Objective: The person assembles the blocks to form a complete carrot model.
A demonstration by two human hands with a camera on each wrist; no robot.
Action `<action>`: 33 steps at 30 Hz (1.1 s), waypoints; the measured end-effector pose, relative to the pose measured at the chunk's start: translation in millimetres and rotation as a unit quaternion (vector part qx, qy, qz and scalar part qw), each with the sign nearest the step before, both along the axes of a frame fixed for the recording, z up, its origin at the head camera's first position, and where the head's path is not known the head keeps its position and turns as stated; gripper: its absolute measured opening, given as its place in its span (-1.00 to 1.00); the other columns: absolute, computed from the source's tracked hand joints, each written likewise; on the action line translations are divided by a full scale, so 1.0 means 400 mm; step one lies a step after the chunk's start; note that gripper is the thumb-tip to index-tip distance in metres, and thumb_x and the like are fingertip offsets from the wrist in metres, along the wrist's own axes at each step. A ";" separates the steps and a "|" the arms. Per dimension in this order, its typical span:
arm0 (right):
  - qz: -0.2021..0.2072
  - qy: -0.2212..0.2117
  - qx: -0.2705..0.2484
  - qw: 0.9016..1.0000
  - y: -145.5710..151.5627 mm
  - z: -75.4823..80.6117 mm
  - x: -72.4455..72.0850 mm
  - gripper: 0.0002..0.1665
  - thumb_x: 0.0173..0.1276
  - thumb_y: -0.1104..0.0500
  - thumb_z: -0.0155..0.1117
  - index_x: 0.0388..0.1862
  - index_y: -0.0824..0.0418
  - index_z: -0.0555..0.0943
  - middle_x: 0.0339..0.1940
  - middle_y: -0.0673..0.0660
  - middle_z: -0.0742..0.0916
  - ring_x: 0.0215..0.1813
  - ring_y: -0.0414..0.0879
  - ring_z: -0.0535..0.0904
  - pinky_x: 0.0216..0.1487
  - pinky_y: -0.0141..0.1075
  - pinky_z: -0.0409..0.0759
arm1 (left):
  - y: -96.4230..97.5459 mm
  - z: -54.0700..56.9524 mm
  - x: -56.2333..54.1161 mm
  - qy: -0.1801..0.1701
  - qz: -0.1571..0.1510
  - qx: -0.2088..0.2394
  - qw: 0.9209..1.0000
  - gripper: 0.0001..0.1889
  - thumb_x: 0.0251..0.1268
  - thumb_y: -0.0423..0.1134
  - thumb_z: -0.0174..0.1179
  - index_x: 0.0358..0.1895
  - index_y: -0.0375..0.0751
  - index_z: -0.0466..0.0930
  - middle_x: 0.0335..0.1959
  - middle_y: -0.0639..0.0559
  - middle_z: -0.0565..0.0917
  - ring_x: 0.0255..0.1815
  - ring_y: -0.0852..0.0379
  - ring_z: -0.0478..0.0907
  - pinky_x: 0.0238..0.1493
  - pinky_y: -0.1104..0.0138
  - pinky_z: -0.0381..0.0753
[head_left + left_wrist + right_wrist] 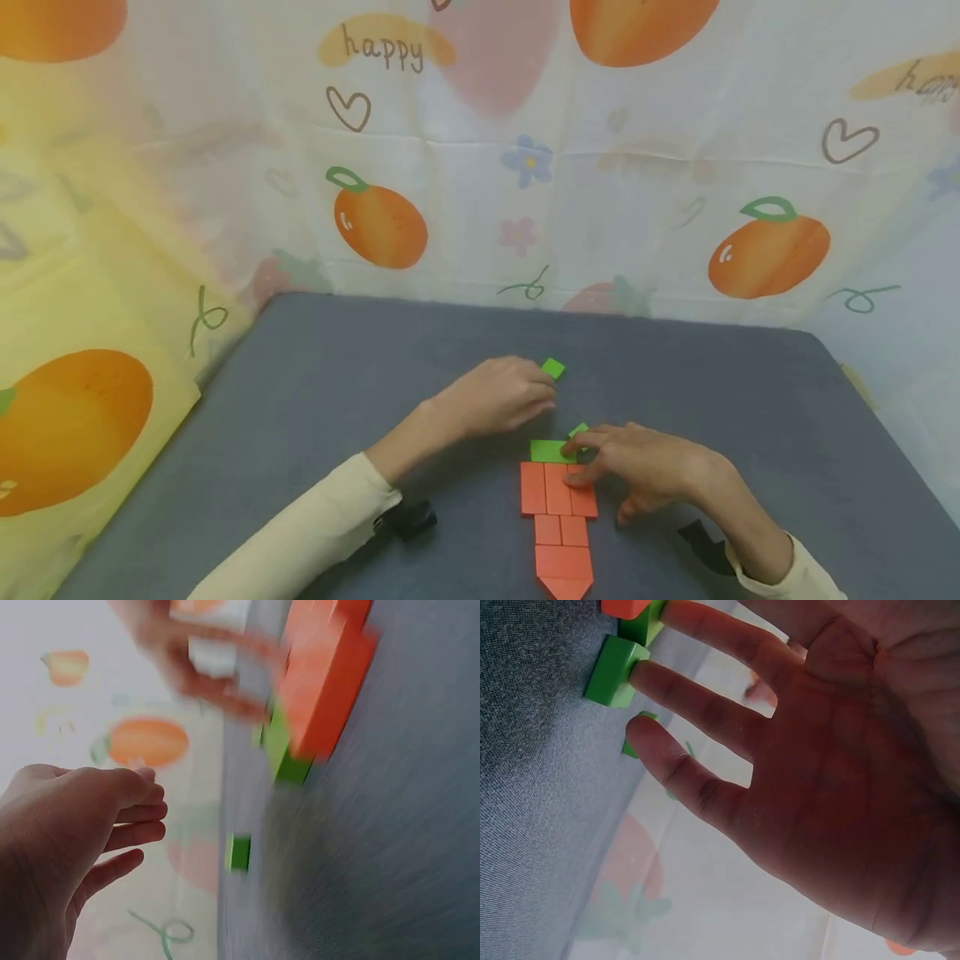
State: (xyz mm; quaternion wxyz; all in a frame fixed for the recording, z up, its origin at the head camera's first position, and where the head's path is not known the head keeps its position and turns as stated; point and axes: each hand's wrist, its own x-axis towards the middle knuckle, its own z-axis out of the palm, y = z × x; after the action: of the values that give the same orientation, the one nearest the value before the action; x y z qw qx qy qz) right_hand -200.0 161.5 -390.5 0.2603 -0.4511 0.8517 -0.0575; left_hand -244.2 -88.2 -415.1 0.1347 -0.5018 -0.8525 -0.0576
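Observation:
Orange-red wooden blocks [557, 488] lie in a column on the table, with a pointed piece at its near end. Across the column's far end lies a green block [546, 451]. My right hand [648, 467] reaches over that end from the right, fingers extended; in the right wrist view a fingertip touches a small green block [615, 671] beside the long green one. My left hand [510, 396] hovers above the table farther back, fingers loosely bent and holding nothing in the left wrist view. Near its fingertips in the head view, a separate green block [553, 368] rests on the table.
The dark grey tabletop [337, 358] runs back to a fruit-printed cloth [465, 208], with a yellow part of it at the left. A black object [411, 520] shows under the left sleeve, and another black piece [705, 546] by the right wrist.

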 end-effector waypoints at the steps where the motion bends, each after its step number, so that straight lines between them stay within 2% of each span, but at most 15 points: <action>1: 0.001 0.001 0.001 1.000 0.000 0.001 -0.001 -0.09 0.00 0.15 0.76 0.36 -0.29 0.63 0.44 -0.06 0.58 0.50 0.09 0.48 0.37 0.35 0.48 | 0.005 0.004 -0.030 -0.021 0.009 -0.006 1.000 -0.78 0.56 -0.18 0.22 0.03 -0.12 0.81 0.00 0.08 0.84 0.10 0.16 0.76 0.22 0.27 0.72; 4: 0.002 0.000 0.004 1.000 -0.002 0.002 -0.001 -0.10 0.02 0.16 0.75 0.37 -0.28 0.63 0.45 -0.07 0.57 0.52 0.09 0.45 0.38 0.33 0.49 | 0.022 -0.002 -0.110 -0.082 0.035 -0.028 0.996 -0.76 0.59 -0.23 0.18 0.10 -0.14 0.80 0.11 0.03 0.81 0.19 0.12 0.74 0.23 0.26 0.72; 7: -0.001 -0.008 0.008 1.000 -0.004 0.002 -0.001 -0.11 0.04 0.17 0.74 0.38 -0.28 0.62 0.47 -0.07 0.55 0.55 0.10 0.42 0.40 0.35 0.47 | 0.038 -0.029 -0.162 -0.127 0.055 -0.051 0.989 -0.73 0.60 -0.21 0.17 0.18 -0.12 0.76 0.24 -0.01 0.75 0.30 0.07 0.68 0.30 0.21 0.69; 10: -0.004 -0.012 0.015 1.000 -0.004 0.003 -0.002 -0.10 0.05 0.16 0.74 0.39 -0.30 0.61 0.48 -0.08 0.55 0.56 0.09 0.40 0.41 0.33 0.47 | 0.050 -0.066 -0.190 -0.158 0.072 -0.057 0.983 -0.69 0.58 -0.21 0.20 0.27 -0.11 0.70 0.32 -0.04 0.70 0.35 0.03 0.64 0.32 0.16 0.68; 13: -0.003 -0.008 0.020 1.000 -0.004 0.003 -0.004 -0.09 0.05 0.15 0.74 0.39 -0.32 0.60 0.48 -0.10 0.54 0.56 0.06 0.41 0.41 0.29 0.49 | 0.053 -0.093 -0.199 -0.175 0.088 -0.034 0.980 -0.65 0.51 -0.27 0.27 0.29 -0.12 0.67 0.29 -0.03 0.70 0.32 0.02 0.66 0.31 0.15 0.68; 17: 0.000 -0.004 0.019 1.000 -0.001 0.002 -0.005 -0.08 0.05 0.15 0.74 0.40 -0.31 0.60 0.48 -0.10 0.55 0.56 0.06 0.41 0.41 0.27 0.49 | 0.040 -0.096 -0.195 -0.172 0.088 0.016 0.981 -0.64 0.38 -0.37 0.37 0.21 -0.12 0.70 0.17 0.01 0.75 0.22 0.05 0.69 0.27 0.18 0.69; 22: 0.000 -0.003 0.018 1.000 0.002 -0.002 -0.004 -0.08 0.04 0.14 0.74 0.40 -0.30 0.60 0.48 -0.08 0.55 0.56 0.08 0.40 0.40 0.26 0.50 | 0.003 -0.064 -0.165 -0.164 0.074 0.054 0.982 -0.67 0.29 -0.46 0.39 0.10 -0.15 0.72 0.05 0.01 0.77 0.11 0.06 0.71 0.22 0.19 0.69; 25: 0.002 0.000 0.016 1.000 0.003 -0.003 -0.004 -0.07 0.03 0.14 0.75 0.40 -0.30 0.60 0.48 -0.08 0.56 0.55 0.08 0.41 0.39 0.26 0.52 | -0.025 -0.047 -0.139 -0.158 0.071 0.041 0.984 -0.68 0.27 -0.50 0.34 0.06 -0.14 0.71 0.00 0.01 0.77 0.07 0.06 0.72 0.16 0.18 0.71; 28: 0.003 0.003 0.018 1.000 0.002 -0.002 -0.005 -0.07 0.03 0.14 0.75 0.40 -0.31 0.60 0.47 -0.08 0.56 0.54 0.07 0.42 0.38 0.26 0.52 | -0.052 -0.041 -0.110 -0.161 0.053 0.013 0.985 -0.67 0.25 -0.53 0.33 0.02 -0.11 0.69 -0.03 0.03 0.76 0.03 0.07 0.71 0.13 0.18 0.72; 33: 0.003 0.002 0.021 1.000 0.003 0.001 -0.005 -0.10 0.07 0.11 0.73 0.40 -0.32 0.60 0.48 -0.07 0.56 0.55 0.06 0.42 0.38 0.26 0.52 | -0.076 -0.062 -0.056 -0.190 0.013 -0.026 0.981 -0.68 0.25 -0.43 0.43 0.02 -0.07 0.67 -0.02 0.06 0.75 0.04 0.11 0.69 0.15 0.19 0.71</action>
State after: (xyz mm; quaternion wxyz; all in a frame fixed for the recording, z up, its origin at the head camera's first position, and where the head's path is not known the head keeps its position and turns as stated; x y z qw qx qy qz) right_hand -201.8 162.7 -390.1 0.2683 -0.4484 0.8518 -0.0377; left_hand -266.8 -118.5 -439.8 -0.0416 -0.4736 -0.8704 -0.1281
